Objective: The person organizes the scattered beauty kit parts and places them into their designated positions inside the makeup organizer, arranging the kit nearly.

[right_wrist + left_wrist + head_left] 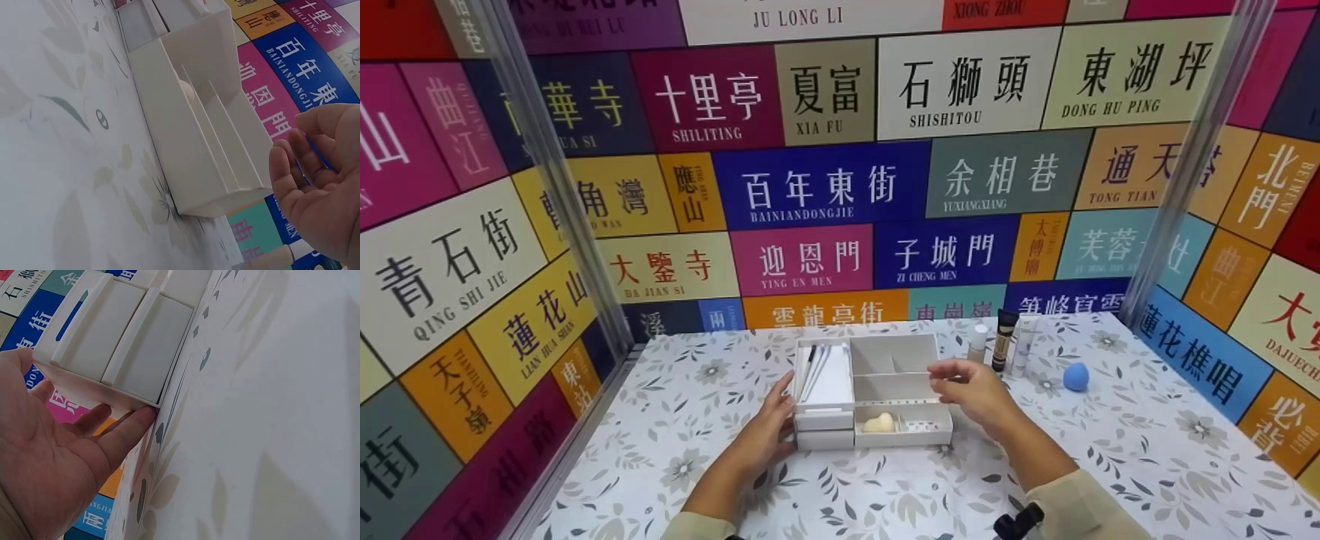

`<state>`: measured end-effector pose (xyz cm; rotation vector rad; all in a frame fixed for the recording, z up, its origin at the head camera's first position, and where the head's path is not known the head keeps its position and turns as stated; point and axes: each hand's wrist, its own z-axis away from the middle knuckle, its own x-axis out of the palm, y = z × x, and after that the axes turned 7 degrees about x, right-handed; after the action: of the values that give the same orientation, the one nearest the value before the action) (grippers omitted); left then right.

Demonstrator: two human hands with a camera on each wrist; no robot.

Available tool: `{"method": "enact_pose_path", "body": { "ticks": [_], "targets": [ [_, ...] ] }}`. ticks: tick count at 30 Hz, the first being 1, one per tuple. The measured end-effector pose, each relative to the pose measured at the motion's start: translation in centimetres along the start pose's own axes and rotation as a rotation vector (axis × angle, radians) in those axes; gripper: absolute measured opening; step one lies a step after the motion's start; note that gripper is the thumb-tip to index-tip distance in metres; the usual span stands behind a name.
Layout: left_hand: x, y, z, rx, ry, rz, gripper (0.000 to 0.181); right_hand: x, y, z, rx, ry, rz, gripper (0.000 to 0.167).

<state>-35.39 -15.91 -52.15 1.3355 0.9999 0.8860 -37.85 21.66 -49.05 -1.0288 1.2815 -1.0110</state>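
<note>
A white desktop organizer (825, 439) stands on the table, with two small drawer fronts (149, 343) at its left and open compartments behind and to the right. Thin makeup brushes (812, 369) lie in its left tray. A pale yellow sponge (879, 424) sits in the front right compartment. My left hand (763, 426) touches the organizer's left side with its fingers extended, the fingertips (147, 415) at the lower edge. Near the right side is my right hand (979, 394), its fingers loosely bent; in the right wrist view this hand (326, 185) holds nothing and appears apart from the organizer.
Right of the organizer stand a white-capped bottle (977, 343), a black tube (1003, 341) and a pale tube (1023, 345). Farther right sits a blue egg-shaped makeup sponge (1076, 376). A leaf-patterned cloth (660, 420) covers the table; colourful lettered walls (817, 187) enclose it.
</note>
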Motion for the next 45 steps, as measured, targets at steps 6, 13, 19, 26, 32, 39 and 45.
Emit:
{"method": "enact_pose_path", "body": {
  "ticks": [6, 13, 19, 26, 32, 39, 45],
  "targets": [
    [0.0, 0.0, -0.1, 0.003, 0.002, -0.007, 0.065, -2.4, 0.8, 0.0, 0.008, 0.034, 0.006, 0.036],
    [0.1, -0.1, -0.2, 0.001, 0.006, -0.003, 0.064, -5.6, 1.7, 0.4, 0.031, 0.065, 0.055, 0.041],
    [0.0, -0.3, -0.2, -0.003, 0.011, -0.009, 0.064, -7.8, 2.3, 0.8, 0.083, 0.1, 0.068, 0.043],
    [0.2, -0.3, -0.2, -0.014, 0.017, -0.019, 0.063, -9.7, 2.9, 0.7, 0.106, 0.151, 0.072, 0.043],
    [0.3, -0.2, -0.2, -0.021, 0.019, -0.036, 0.064, -11.5, 3.4, 0.5, 0.14, 0.194, 0.095, 0.048],
    [0.3, -0.2, -0.1, -0.029, 0.033, -0.045, 0.063, -13.4, 4.1, 0.3, 0.196, 0.283, 0.119, 0.049],
    [0.1, -0.1, -0.1, -0.037, 0.045, -0.053, 0.061, -15.4, 4.7, -0.1, 0.216, 0.361, 0.143, 0.049]
  ]
}}
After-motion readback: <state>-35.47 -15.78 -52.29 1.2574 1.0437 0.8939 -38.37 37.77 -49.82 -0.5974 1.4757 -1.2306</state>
